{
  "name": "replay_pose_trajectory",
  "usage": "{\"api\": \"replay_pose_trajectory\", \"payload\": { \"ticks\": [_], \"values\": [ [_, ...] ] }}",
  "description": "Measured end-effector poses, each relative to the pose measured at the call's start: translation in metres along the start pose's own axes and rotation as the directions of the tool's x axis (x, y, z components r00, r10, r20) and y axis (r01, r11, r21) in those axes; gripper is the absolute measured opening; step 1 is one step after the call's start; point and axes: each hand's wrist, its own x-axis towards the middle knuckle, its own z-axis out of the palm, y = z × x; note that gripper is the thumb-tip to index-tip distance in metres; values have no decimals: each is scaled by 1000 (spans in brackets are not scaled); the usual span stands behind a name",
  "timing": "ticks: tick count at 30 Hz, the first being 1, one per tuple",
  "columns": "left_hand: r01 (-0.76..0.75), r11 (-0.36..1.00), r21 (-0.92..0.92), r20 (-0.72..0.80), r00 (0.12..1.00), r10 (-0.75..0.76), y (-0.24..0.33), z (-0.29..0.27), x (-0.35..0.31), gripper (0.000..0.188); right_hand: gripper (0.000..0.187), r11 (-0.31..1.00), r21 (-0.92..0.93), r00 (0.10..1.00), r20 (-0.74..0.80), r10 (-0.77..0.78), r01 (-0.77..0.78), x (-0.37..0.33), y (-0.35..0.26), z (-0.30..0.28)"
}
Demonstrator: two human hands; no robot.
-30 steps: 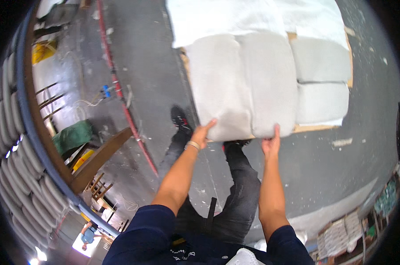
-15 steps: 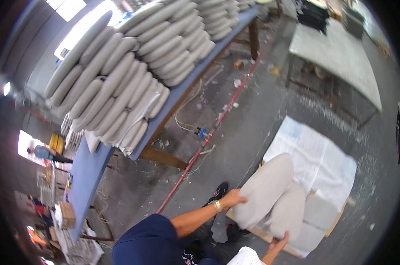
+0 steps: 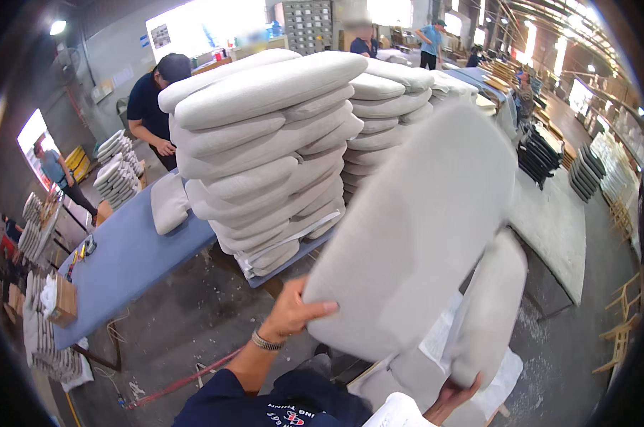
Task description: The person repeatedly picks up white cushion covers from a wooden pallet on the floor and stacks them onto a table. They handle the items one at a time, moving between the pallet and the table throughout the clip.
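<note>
My left hand (image 3: 293,312) grips the lower left corner of a large light-grey padded cushion (image 3: 414,228), with the thumb across its face. The cushion is raised and tilted, and its upper edge is blurred. Beside it on the right, a narrower grey cushion (image 3: 489,306) stands on end. My right hand (image 3: 456,397) is closed on the bottom end of this narrower cushion; part of the hand is hidden. Below them, more grey cushions (image 3: 416,376) lie low down beside a white cloth (image 3: 507,373).
Tall stacks of grey cushions (image 3: 265,164) stand on a long blue table (image 3: 133,245). One loose cushion (image 3: 169,203) and a cardboard box (image 3: 64,302) are on it too. Behind the table is a person in dark clothes (image 3: 151,107). A pale table (image 3: 550,231) stands at right.
Both cushions have come up from low over the cloth-covered pile, still in my hands. The view has tilted up, bringing the stacks and people into sight.
</note>
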Motion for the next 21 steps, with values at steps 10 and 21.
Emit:
{"api": "replay_pose_trajectory", "payload": {
  "ticks": [10, 21],
  "values": [
    [-873, 338, 350, -186, 289, 939, 133, -163, 5, 45, 48, 944, 323, 775, 581, -247, 58, 65, -12, 264],
    [-793, 197, 577, -495, -147, 856, 205, -146, 23, 35, 38, 891, 453, 568, 737, -366, -13, 99, 14, 439]
  ]
}}
